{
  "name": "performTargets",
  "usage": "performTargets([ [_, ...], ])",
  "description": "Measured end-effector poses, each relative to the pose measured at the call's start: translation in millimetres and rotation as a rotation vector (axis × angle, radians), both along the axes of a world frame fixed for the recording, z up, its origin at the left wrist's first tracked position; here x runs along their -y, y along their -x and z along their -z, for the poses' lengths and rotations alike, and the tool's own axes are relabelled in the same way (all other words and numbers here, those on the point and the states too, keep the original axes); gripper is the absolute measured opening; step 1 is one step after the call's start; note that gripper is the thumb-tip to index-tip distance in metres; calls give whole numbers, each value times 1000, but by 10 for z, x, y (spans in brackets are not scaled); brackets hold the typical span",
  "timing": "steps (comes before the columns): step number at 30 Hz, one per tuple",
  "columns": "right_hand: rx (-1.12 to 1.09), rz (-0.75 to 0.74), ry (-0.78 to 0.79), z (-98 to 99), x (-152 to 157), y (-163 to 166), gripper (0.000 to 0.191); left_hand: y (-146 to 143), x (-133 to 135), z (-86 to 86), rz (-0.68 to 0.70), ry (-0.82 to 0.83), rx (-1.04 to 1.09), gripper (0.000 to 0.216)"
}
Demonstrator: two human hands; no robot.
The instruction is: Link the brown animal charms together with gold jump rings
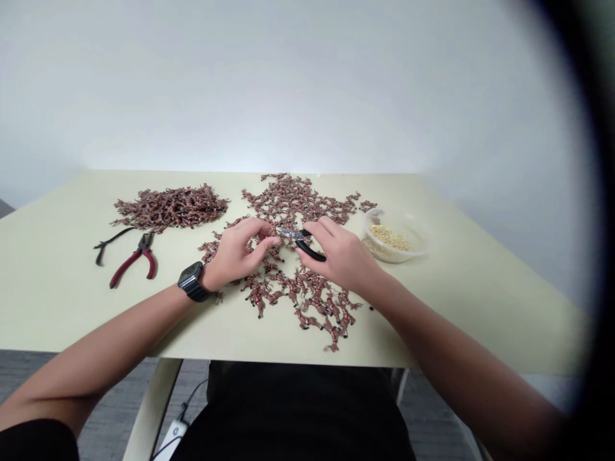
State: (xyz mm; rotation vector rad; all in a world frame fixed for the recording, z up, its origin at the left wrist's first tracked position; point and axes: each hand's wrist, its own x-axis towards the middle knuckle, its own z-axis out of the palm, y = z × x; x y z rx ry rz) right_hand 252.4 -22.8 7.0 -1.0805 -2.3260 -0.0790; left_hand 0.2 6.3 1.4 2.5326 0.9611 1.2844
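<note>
My right hand [343, 255] is closed around black-handled pliers [291, 234], their metal jaws pointing left. The jaw tips meet the fingertips of my left hand [243, 248]. Thumb and forefinger of that hand are pinched together; what sits between them is too small to make out. Under and around both hands spread many small brown deer figurines [317, 298], some touching or overlapping. To the right of my right hand stands a clear round plastic tub [418, 246] holding small gold-coloured pieces [390, 237].
At the back left lies a dense heap of brown figurines [173, 206]. In front of it rest red-handled pliers [137, 259] with handles spread, beside a thin black tool or strap [111, 241]. The pale table [480, 301] backs onto a white wall. A white power strip [172, 438] is below.
</note>
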Motion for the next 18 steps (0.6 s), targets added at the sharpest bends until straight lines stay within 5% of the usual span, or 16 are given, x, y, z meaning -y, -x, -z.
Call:
performTargets([
  [18,126,94,-61,-34,137,58,29,-1,-10,-7,-13,-15,-113,20],
])
